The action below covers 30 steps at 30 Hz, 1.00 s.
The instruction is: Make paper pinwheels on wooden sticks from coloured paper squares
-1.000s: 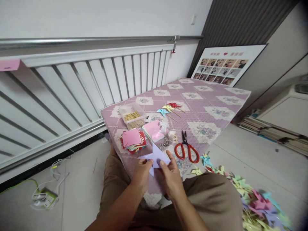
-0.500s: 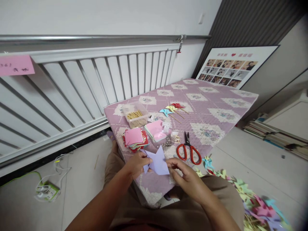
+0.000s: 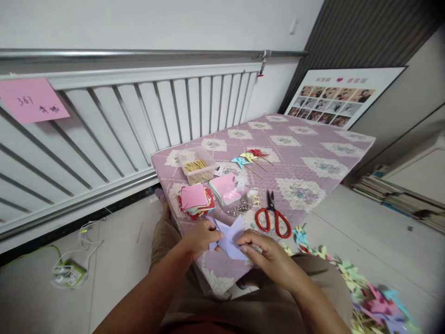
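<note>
A piece of purple paper (image 3: pixel 231 237), cut and partly folded into a pinwheel shape, is held above the table's near edge. My left hand (image 3: pixel 201 239) pinches its left side, thumb on top. On the other side, my right hand (image 3: pixel 262 250) has thumb and fingers closed on a corner that bends inward. Just beyond the paper lie a stack of coloured paper squares (image 3: pixel 195 199), a heap of small metal pins (image 3: pixel 239 208) and a small round tub (image 3: pixel 254 198). Red-handled scissors (image 3: pixel 273 215) rest to the right, blades pointing away.
A clear plastic box (image 3: pixel 197 166) of thin sticks stands at the back left of the cloth-covered table (image 3: pixel 295 160). Three finished pinwheels (image 3: pixel 248 157) lie behind the papers. Many more pinwheels (image 3: pixel 373 297) are piled at my right. A power strip (image 3: pixel 71 274) is on the floor at left.
My right hand has moved slightly left and brought a corner of the purple paper inward, so it now curls up. My left hand keeps its pinch. The view has shifted slightly.
</note>
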Tool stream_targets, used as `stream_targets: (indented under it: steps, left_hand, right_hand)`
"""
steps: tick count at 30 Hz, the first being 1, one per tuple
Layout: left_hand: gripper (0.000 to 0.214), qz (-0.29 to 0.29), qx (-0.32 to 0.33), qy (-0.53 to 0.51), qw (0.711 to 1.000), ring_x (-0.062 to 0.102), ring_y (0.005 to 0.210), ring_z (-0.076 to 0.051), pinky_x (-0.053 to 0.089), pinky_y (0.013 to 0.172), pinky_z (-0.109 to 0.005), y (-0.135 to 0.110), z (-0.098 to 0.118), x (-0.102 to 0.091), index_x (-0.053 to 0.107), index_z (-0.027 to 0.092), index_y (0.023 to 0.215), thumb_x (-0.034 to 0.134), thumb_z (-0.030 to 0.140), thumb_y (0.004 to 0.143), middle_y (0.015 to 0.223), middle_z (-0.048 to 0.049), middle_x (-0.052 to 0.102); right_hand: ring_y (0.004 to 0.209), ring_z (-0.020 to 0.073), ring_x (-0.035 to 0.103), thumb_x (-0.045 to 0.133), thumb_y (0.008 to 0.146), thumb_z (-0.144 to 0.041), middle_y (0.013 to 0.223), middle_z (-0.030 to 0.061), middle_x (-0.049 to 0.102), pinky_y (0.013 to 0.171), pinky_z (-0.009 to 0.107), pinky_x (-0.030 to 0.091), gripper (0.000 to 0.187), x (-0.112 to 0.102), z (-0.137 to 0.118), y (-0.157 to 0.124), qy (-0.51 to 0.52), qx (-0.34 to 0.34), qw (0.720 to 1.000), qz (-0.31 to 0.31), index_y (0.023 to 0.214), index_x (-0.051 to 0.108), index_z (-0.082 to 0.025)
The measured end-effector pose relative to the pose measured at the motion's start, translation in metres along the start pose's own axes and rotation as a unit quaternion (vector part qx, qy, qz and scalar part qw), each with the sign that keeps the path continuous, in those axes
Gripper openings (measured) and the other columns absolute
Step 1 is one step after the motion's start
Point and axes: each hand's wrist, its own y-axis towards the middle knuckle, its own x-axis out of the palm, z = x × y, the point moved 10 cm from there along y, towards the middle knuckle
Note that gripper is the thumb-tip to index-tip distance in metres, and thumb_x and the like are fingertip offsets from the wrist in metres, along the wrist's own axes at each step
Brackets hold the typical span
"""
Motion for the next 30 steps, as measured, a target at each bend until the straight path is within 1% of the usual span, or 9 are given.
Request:
stream_targets:
  steps: [3, 4, 9, 14, 17, 20, 25, 28, 30]
  left_hand:
    - [0.015, -0.025, 0.003, -0.017, 1.000, 0.047, 0.046, -0.009, 0.034, 0.046, -0.022, 0.001, -0.002, 0.008, 0.065, 0.014, 0.069, 0.059, 0.027, 0.065, 0.059, 0.0002, 0.060]
    - [0.014, -0.022, 0.007, -0.021, 1.000, 0.045, 0.045, -0.008, 0.033, 0.045, -0.021, 0.001, -0.001, 0.009, 0.065, 0.014, 0.070, 0.059, 0.026, 0.065, 0.058, 0.0009, 0.059]
    - [0.012, 0.004, 0.013, -0.029, 0.999, 0.044, 0.045, -0.008, 0.031, 0.045, -0.022, 0.000, 0.002, 0.013, 0.064, 0.015, 0.070, 0.059, 0.024, 0.065, 0.057, 0.0024, 0.057]
    - [0.011, 0.034, 0.027, 0.017, 0.999, 0.045, 0.047, -0.009, 0.031, 0.046, -0.023, 0.000, 0.000, 0.010, 0.063, 0.016, 0.067, 0.057, 0.026, 0.067, 0.057, 0.0021, 0.058]
    - [0.009, 0.049, 0.034, 0.042, 0.997, 0.045, 0.048, -0.010, 0.032, 0.048, -0.023, -0.001, 0.000, 0.008, 0.061, 0.017, 0.065, 0.056, 0.024, 0.067, 0.055, 0.0030, 0.057]
    - [0.008, 0.072, 0.028, 0.058, 0.995, 0.047, 0.049, -0.010, 0.033, 0.049, -0.022, -0.003, 0.000, 0.006, 0.060, 0.017, 0.064, 0.056, 0.024, 0.067, 0.054, 0.0033, 0.056]
    - [0.007, 0.115, 0.006, 0.077, 0.990, 0.049, 0.050, -0.011, 0.033, 0.049, -0.022, -0.004, -0.002, 0.000, 0.059, 0.017, 0.065, 0.057, 0.024, 0.066, 0.054, 0.0029, 0.057]
    - [0.008, 0.108, 0.015, 0.062, 0.992, 0.047, 0.048, -0.010, 0.033, 0.048, -0.022, -0.003, -0.002, 0.002, 0.057, 0.017, 0.062, 0.056, 0.023, 0.066, 0.052, 0.0029, 0.055]
    - [0.007, 0.094, 0.021, 0.032, 0.995, 0.046, 0.048, -0.010, 0.032, 0.048, -0.022, -0.001, -0.004, 0.004, 0.057, 0.017, 0.061, 0.056, 0.022, 0.066, 0.052, 0.0030, 0.054]
  right_hand:
    - [0.078, 0.0173, 0.057, 0.050, 0.094, -0.025, 0.081, 0.0023, 0.058, 0.070, 0.026, 0.044, 0.016, 0.000, -0.002, 0.001, -0.015, 0.000, 1.000, -0.004, 0.085, 0.063, -0.022]
    - [0.077, 0.0171, 0.056, 0.050, 0.094, -0.025, 0.080, 0.0019, 0.056, 0.069, 0.026, 0.043, 0.017, -0.001, -0.002, 0.001, -0.021, 0.000, 1.000, -0.002, 0.084, 0.063, -0.022]
    - [0.074, 0.0165, 0.054, 0.049, 0.093, -0.023, 0.076, 0.0006, 0.052, 0.066, 0.025, 0.041, 0.020, 0.001, 0.005, 0.004, -0.038, 0.018, 0.999, 0.018, 0.078, 0.061, -0.021]
    - [0.073, 0.0167, 0.054, 0.051, 0.092, -0.021, 0.075, 0.0004, 0.052, 0.066, 0.026, 0.039, 0.019, 0.002, 0.013, 0.008, -0.076, 0.032, 0.996, 0.043, 0.075, 0.059, -0.020]
    - [0.073, 0.0172, 0.054, 0.052, 0.091, -0.020, 0.075, 0.0006, 0.053, 0.066, 0.026, 0.039, 0.018, 0.004, 0.015, 0.009, -0.093, 0.032, 0.994, 0.048, 0.074, 0.059, -0.020]
    - [0.072, 0.0174, 0.054, 0.052, 0.090, -0.019, 0.074, 0.0007, 0.054, 0.065, 0.026, 0.038, 0.018, 0.005, 0.016, 0.010, -0.103, 0.034, 0.993, 0.050, 0.074, 0.058, -0.020]
    - [0.069, 0.0163, 0.054, 0.053, 0.089, -0.018, 0.072, -0.0002, 0.054, 0.064, 0.026, 0.039, 0.018, 0.003, 0.019, 0.011, -0.089, 0.036, 0.993, 0.063, 0.072, 0.058, -0.020]
    - [0.071, 0.0161, 0.054, 0.051, 0.091, -0.020, 0.074, -0.0001, 0.054, 0.065, 0.026, 0.040, 0.019, 0.002, 0.019, 0.011, -0.061, 0.033, 0.996, 0.056, 0.074, 0.059, -0.021]
    - [0.074, 0.0164, 0.055, 0.048, 0.093, -0.022, 0.077, 0.0005, 0.055, 0.067, 0.026, 0.040, 0.018, 0.003, 0.019, 0.010, -0.047, 0.029, 0.997, 0.047, 0.080, 0.060, -0.021]
